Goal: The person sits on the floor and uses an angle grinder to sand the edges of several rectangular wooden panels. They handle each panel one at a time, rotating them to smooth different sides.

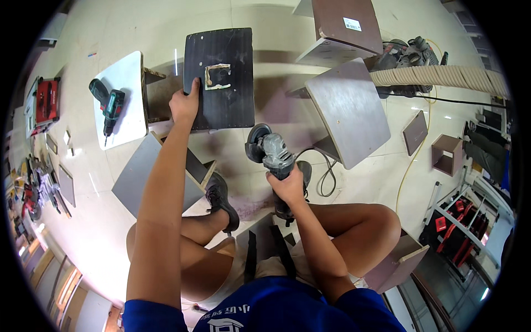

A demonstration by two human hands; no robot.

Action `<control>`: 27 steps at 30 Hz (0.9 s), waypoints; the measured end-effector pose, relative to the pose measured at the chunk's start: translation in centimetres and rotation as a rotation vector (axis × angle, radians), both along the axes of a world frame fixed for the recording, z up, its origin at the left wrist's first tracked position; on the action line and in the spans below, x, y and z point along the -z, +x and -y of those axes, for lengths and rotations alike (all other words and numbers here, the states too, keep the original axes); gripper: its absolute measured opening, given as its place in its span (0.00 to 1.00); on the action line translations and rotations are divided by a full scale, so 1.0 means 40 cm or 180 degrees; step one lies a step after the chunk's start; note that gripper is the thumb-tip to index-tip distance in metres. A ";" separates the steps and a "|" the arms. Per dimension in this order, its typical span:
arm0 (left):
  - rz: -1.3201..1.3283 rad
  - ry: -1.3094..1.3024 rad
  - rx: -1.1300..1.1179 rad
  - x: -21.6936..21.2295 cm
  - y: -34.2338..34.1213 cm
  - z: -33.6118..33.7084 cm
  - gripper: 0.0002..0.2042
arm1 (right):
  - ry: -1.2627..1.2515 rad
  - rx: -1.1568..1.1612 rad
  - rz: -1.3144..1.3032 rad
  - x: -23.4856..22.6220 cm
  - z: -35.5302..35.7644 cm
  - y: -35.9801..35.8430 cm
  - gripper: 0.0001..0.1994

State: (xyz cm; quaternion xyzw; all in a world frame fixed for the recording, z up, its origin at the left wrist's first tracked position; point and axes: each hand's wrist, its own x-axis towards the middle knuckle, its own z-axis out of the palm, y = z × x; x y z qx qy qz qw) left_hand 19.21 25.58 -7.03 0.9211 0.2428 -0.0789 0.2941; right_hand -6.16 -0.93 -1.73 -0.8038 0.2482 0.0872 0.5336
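Now, left hand clamps the board by its left edge, long axis pointing away; right hand clasps the grinder near the board's right corner.

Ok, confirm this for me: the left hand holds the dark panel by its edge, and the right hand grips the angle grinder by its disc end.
Not quite: the right hand grips the angle grinder by its body, not its disc end, as the head view shows. The left hand does hold the dark panel by its edge.
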 end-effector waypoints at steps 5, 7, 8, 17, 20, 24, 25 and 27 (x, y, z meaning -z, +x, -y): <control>-0.0028 0.0060 -0.0064 -0.001 0.002 0.006 0.39 | 0.0057 -0.0026 -0.0075 0.014 -0.026 -0.013 0.26; -0.0017 0.0020 -0.0084 0.006 -0.004 0.000 0.39 | 0.0053 -0.0068 -0.0100 0.008 -0.029 -0.005 0.25; -0.0004 0.0000 -0.0080 0.006 -0.002 -0.001 0.39 | 0.0049 -0.0075 -0.0089 0.010 -0.029 -0.003 0.25; -0.0039 -0.0047 -0.0052 0.002 0.001 0.005 0.41 | 0.0022 -0.0006 -0.0071 0.041 -0.011 0.024 0.26; -0.0050 -0.0038 -0.0008 0.007 0.002 -0.003 0.41 | 0.0050 -0.0032 -0.0168 0.028 -0.009 0.052 0.26; -0.0015 -0.0062 -0.0032 0.011 0.002 -0.005 0.41 | 0.0120 -0.0138 -0.0258 0.054 0.008 0.088 0.25; 0.0019 -0.0081 -0.0025 0.012 0.001 -0.004 0.41 | 0.0194 -0.0137 -0.0309 0.061 0.016 0.097 0.24; 0.0004 -0.0111 -0.0033 0.009 0.000 -0.004 0.41 | 0.0352 -0.0142 -0.0420 0.060 0.029 0.125 0.24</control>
